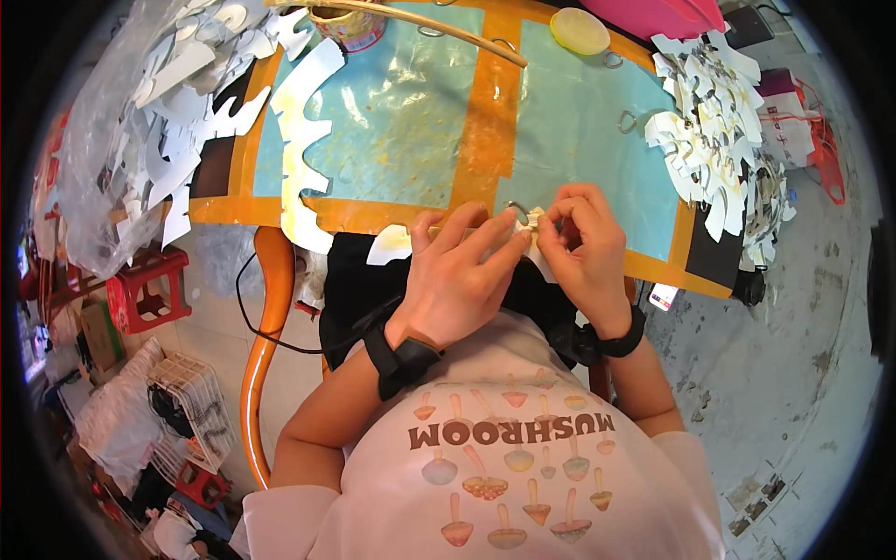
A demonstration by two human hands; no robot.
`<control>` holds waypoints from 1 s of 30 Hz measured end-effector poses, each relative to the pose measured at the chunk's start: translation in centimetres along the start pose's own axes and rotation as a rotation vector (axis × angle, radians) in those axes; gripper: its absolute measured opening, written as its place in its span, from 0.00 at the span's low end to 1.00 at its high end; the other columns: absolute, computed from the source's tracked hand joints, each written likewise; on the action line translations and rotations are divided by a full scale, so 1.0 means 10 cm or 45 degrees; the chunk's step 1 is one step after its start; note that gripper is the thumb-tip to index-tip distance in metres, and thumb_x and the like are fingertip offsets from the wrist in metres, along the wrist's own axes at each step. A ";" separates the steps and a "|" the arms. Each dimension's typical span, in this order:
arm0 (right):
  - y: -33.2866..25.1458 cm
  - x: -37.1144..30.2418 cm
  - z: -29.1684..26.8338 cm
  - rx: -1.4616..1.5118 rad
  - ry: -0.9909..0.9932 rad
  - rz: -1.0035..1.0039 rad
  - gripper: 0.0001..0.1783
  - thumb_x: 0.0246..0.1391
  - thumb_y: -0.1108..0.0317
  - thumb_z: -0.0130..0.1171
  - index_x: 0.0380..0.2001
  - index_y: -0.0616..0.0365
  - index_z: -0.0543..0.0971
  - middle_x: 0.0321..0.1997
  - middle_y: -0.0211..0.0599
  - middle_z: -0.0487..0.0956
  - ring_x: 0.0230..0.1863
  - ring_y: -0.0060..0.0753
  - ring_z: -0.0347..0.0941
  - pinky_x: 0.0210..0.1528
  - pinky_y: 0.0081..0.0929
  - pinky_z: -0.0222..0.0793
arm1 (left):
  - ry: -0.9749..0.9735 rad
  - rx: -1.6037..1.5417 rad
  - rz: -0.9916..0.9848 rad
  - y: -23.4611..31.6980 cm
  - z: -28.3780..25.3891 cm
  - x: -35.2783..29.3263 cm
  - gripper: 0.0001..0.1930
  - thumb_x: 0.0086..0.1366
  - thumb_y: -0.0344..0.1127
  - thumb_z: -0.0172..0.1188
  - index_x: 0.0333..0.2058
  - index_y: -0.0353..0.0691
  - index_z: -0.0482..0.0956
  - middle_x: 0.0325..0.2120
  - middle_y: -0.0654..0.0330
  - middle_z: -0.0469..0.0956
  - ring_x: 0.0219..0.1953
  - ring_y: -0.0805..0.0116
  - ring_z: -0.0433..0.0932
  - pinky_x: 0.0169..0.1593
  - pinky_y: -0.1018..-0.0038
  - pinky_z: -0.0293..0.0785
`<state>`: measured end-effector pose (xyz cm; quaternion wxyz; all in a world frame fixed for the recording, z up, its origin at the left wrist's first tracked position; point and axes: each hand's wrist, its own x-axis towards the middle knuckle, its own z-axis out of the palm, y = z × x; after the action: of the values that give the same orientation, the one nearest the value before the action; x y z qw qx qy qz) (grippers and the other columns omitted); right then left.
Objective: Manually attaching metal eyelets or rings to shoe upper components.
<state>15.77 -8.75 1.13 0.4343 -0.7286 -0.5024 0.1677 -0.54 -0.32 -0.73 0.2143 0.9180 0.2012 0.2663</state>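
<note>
Left hand [464, 266] palm down, right hand [585, 241] pinching (nearly touching).

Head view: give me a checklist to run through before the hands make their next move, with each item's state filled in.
1. Both hands at the work: ok; the left hand and right hand come together by the table's near edge.
2. Firm grip on the small pale piece: cannot tell; fingers hide much of it.
3. Long white strip wholly on the table: not ok; its near end sticks out past the edge.
4. Wooden stick clear of the hands: ok; it lies at the far side.
5. Loose metal ring in sight: ok; it lies on the blue sheet.
</note>
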 end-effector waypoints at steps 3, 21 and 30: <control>0.00 -0.01 0.02 -0.042 0.077 0.012 0.06 0.49 0.81 0.63 0.29 0.64 0.75 0.43 0.39 0.71 0.24 0.24 0.67 0.25 0.20 0.65 | -0.030 0.026 -0.001 0.01 -0.03 0.03 0.16 0.55 0.30 0.67 0.44 0.50 0.84 0.49 0.64 0.81 0.52 0.60 0.75 0.55 0.59 0.58; 0.05 0.17 -0.15 0.039 -0.078 0.220 0.19 0.48 0.81 0.62 0.45 0.60 0.74 0.37 0.36 0.78 0.21 0.21 0.64 0.25 0.22 0.63 | -0.097 0.101 0.008 0.05 -0.01 0.04 0.22 0.56 0.31 0.65 0.51 0.46 0.80 0.50 0.64 0.78 0.53 0.61 0.74 0.57 0.57 0.56; 0.23 -0.02 -0.13 0.020 -0.123 -0.306 0.22 0.49 0.86 0.56 0.49 0.58 0.75 0.36 0.37 0.85 0.24 0.33 0.75 0.26 0.26 0.71 | -0.053 0.079 0.050 0.02 -0.01 0.05 0.20 0.55 0.29 0.64 0.48 0.42 0.80 0.50 0.62 0.78 0.52 0.63 0.75 0.55 0.57 0.58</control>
<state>17.84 -9.81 -0.01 0.4323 -0.6508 -0.6051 0.1532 -0.15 -0.24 -0.36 0.1845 0.9333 0.1870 0.2448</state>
